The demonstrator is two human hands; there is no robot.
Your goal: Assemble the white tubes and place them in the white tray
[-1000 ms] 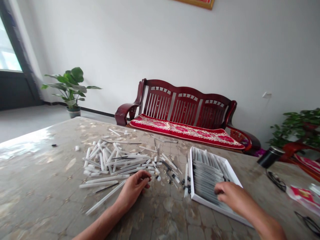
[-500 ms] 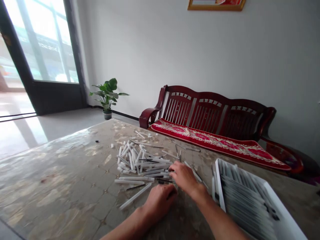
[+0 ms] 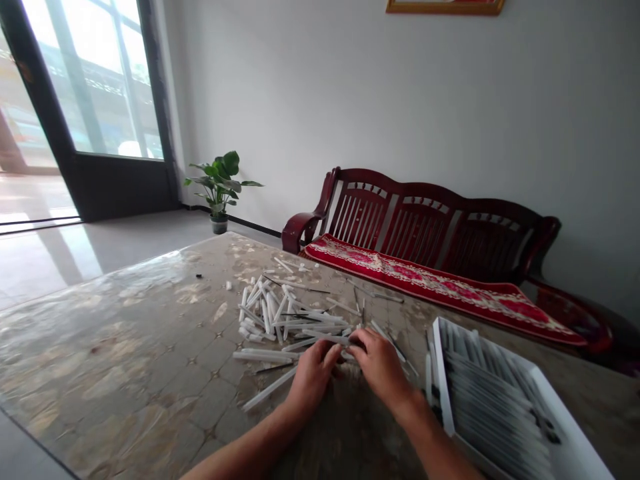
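Note:
In front of me lies a loose pile of white, translucent pen barrels (image 3: 270,310) mixed with thin dark pen refills. At the near right edge of the pile, my left hand (image 3: 314,373) is closed, its thumb and fingertips pinching a white pen barrel (image 3: 333,339). My right hand (image 3: 383,367) meets it from the right, fingers closed on the other end of the same barrel. The fingertips of both hands nearly touch. What lies under the hands is hidden.
A white box (image 3: 565,400) at the right holds rows of pens with dark ends. Loose barrels and refills lie around the pile on the patterned table (image 3: 150,373). Behind are a wooden bench (image 3: 430,213) with a red cover, a potted plant (image 3: 220,187) and a door (image 3: 125,180).
My left hand has lifted and turned in toward the right hand. A white pen barrel is now held between both hands. The view has shifted slightly.

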